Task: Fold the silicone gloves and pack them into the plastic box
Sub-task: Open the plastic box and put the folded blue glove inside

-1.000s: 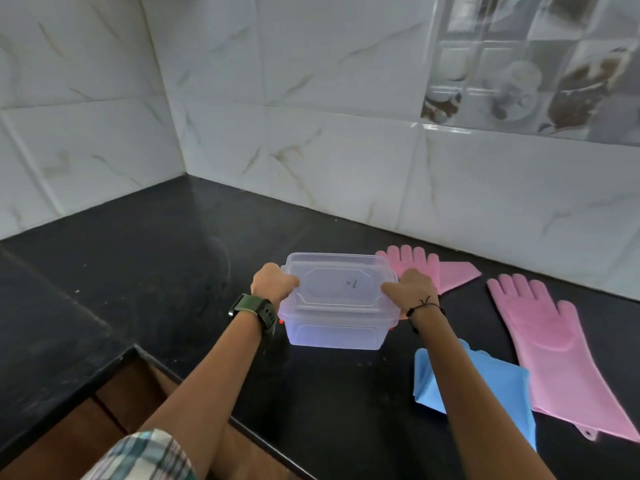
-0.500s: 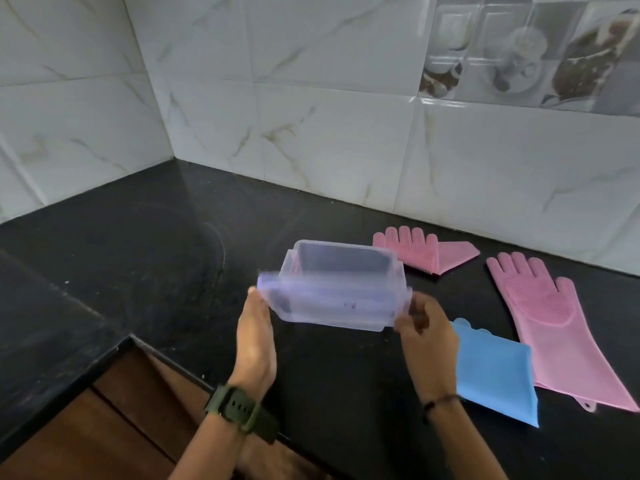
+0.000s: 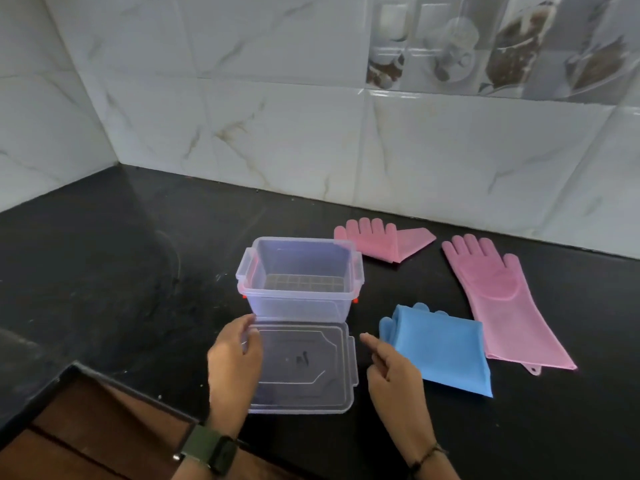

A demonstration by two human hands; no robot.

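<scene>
The clear plastic box stands open and empty on the black counter. Its clear lid lies flat just in front of it. My left hand holds the lid's left edge. My right hand hovers just right of the lid, empty, with its forefinger pointing out. A folded blue glove lies right of the lid. A folded pink glove sits behind the box on the right. Another pink glove lies flat and unfolded at the far right.
The black counter meets white marble-look wall tiles behind and on the left. The counter's front edge steps back at the lower left over a brown wooden cabinet.
The lid has come off the box and been lowered onto the counter in front of it. My right hand has let go of the lid; the left one still holds it.
</scene>
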